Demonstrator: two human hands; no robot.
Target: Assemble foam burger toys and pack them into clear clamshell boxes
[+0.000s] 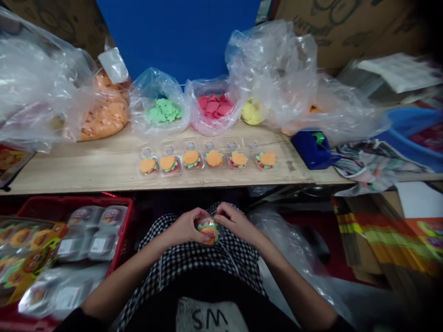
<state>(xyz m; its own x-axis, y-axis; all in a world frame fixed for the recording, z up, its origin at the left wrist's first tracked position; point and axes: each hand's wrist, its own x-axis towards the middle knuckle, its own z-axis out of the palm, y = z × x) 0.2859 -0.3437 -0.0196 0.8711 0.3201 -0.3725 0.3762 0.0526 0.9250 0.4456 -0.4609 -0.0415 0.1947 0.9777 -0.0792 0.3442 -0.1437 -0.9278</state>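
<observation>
While the left hand [185, 227] and right hand [235, 222] both pinch the clear-cased burger toy [207, 230] over the lap [187, 265], below the desk [86, 170], grip is fingertip-only. Risk: an uneven squeeze could pop the case open, spilling layers.

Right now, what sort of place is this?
Probably a toy-packing workbench: plastic bags of coloured pieces, a row of burger toys in clear packs, a red crate of more packs.
</observation>
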